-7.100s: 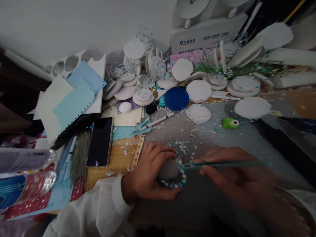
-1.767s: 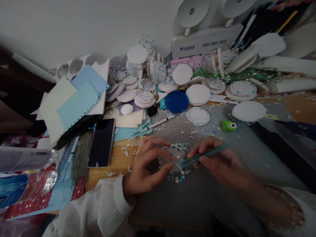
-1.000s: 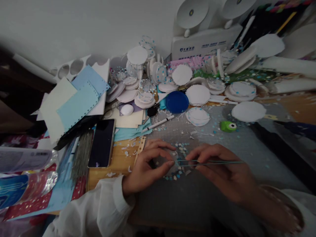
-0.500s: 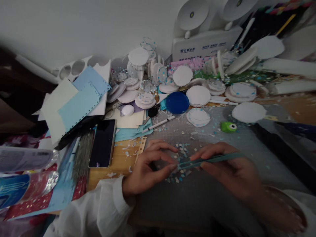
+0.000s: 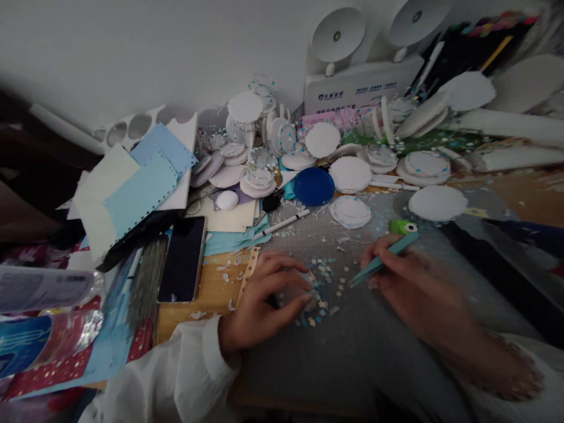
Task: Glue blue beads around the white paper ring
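tweezers (image 5: pixel 382 261) pinched in r hand (image 5: pixel 409 282), tips aimed down-left at disc (image 5: pixel 296 288) gripped under l hand (image 5: pixel 264 299), apart.

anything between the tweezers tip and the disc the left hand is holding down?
Nothing solid. The tweezers in the right hand point toward the disc under the left hand; only loose paper bits lie flat on the mat between.

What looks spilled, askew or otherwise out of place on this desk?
Tiny blue and white paper bits lie scattered over the grey mat between the left hand and the right hand holding tweezers. White discs sit in leaning heaps.
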Demonstrator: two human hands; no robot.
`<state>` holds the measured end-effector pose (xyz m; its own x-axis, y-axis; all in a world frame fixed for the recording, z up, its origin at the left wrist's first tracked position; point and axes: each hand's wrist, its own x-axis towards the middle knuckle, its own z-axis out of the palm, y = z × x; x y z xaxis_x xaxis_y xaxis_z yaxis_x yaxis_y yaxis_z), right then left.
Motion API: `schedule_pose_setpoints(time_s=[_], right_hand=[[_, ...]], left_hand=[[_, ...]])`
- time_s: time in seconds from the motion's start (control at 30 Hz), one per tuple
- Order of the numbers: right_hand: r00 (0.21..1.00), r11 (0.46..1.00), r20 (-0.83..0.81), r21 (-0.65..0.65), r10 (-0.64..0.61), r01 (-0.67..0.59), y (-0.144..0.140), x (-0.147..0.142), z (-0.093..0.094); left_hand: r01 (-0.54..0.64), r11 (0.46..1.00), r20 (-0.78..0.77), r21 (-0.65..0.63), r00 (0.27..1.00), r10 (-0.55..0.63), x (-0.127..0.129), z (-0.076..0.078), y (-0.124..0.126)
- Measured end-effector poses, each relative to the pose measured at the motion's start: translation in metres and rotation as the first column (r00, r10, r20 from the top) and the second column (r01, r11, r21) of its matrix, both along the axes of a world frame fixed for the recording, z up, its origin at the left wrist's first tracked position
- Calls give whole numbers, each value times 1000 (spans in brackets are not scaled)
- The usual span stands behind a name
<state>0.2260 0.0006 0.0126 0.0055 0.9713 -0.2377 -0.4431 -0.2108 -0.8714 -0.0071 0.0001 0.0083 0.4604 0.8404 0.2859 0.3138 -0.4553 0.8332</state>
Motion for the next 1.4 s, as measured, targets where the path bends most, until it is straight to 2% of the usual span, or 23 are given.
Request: schedule_pose_setpoints(time_s=[0.07,0.17,0.27,0.4,0.57,0.67,0.77,0.83,0.9,0.97,1.07,1.27,1.4], right_hand=[[997,997,15,13,73,-73,-2,-1,-2],[999,999,20,18,37,-37,0,0,-2],[1000,999,3,10,-31,31,4,2,-1],[998,997,-40,46,-54,56,7,3,-2],[995,995,-70,59,-73,77,6,2,-5],[993,994,-82,57,-88,93,7,1,-6],[992,993,-84,72,-90,96,7,1,-6],[994,992,-70,83,-84,90,7,1,-6],[996,992,-57,93,-75,80,7,1,-6],[996,993,-57,97,-69,74,6,1,-6],[997,992,-54,103,-62,68,6,1,-6],[997,991,-75,129,-33,42,7,1,-7],[994,984,-85,172,65,-50,3,-2,-2]], left_hand=[[-6,997,-55,81,998,10,0,1,-1],[-8,995,-80,98,997,16,1,2,-2],[-27,999,-39,-29,999,25,3,3,-1],[-46,978,18,-205,999,50,8,5,-2],[-27,958,58,-285,997,46,13,11,-8],[-48,972,11,-229,999,52,14,14,-9],[-68,998,-158,-15,985,65,14,16,-9],[-40,988,-290,147,953,81,14,19,-9],[-7,972,-370,236,924,97,13,21,-10],[-3,967,-380,256,919,104,11,23,-13],[-18,976,-347,215,933,94,8,24,-18],[-138,985,-345,105,924,167,1,19,-25],[-197,967,-292,163,926,238,2,21,-28]])
